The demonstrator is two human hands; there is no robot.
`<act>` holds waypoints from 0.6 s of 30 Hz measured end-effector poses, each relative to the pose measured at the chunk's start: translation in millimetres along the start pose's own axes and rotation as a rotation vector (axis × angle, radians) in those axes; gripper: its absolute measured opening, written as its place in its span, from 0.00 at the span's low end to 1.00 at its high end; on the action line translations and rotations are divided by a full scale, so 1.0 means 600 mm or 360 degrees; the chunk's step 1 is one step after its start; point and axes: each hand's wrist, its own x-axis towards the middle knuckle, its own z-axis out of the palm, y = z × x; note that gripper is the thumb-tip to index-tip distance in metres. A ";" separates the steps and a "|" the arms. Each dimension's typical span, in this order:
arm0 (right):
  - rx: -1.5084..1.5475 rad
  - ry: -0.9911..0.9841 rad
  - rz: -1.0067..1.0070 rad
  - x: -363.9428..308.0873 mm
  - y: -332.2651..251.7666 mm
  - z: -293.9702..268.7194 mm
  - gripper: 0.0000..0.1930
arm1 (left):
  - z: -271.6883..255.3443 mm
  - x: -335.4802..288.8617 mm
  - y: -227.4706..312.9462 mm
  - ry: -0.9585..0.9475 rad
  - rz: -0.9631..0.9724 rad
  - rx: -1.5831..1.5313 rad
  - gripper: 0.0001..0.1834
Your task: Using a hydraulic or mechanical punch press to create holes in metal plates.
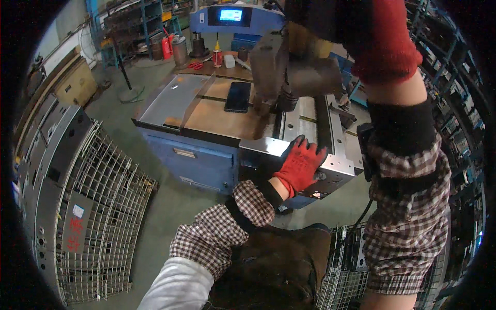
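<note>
My left hand (pixel 302 164), in a red knit glove with dark fingertips, lies flat on a punched sheet-metal part (pixel 274 146) at the machine's front edge. Its fingers are spread over the metal surface. My right hand (pixel 385 44), in a red and black glove, is raised close to the camera at the upper right, beside the dark machine head (pixel 312 77). Blur and the frame's top edge hide its fingers, so whatever it touches does not show. Below the head a dark spindle (pixel 288 98) stands over the metal bed.
A black phone (pixel 237 96) rests on the worktop, left of the head. Red-handled scissors (pixel 196 65) and a red bottle (pixel 217 57) stand farther back, under a lit screen (pixel 231 15). At the left is a wire cage (pixel 111 206) with metal panels; another wire basket (pixel 341 284) is at lower right.
</note>
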 end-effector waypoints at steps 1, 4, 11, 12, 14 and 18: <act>0.0822 0.0177 0.0246 -0.008 0.001 0.003 0.22 | 0.003 0.002 0.002 0.0023 0.0014 -0.0006 0.48; 0.0258 0.0024 0.0081 -0.035 0.023 0.018 0.24 | 0.005 -0.008 -0.008 0.0094 0.0001 -0.0015 0.47; -0.0720 0.0413 -0.0017 -0.102 0.032 0.033 0.16 | -0.002 0.000 0.009 -0.0008 0.0029 0.0024 0.44; -0.1322 0.0297 -0.0219 -0.106 0.036 0.039 0.16 | 0.000 -0.004 0.011 0.0034 0.0039 0.0044 0.46; -0.1113 0.0621 -0.0097 -0.108 0.040 0.080 0.16 | 0.003 -0.022 -0.001 0.0142 -0.0052 0.0127 0.47; -0.0372 0.0946 0.0250 -0.116 0.025 0.118 0.16 | 0.009 -0.014 0.007 0.0201 -0.0055 0.0111 0.47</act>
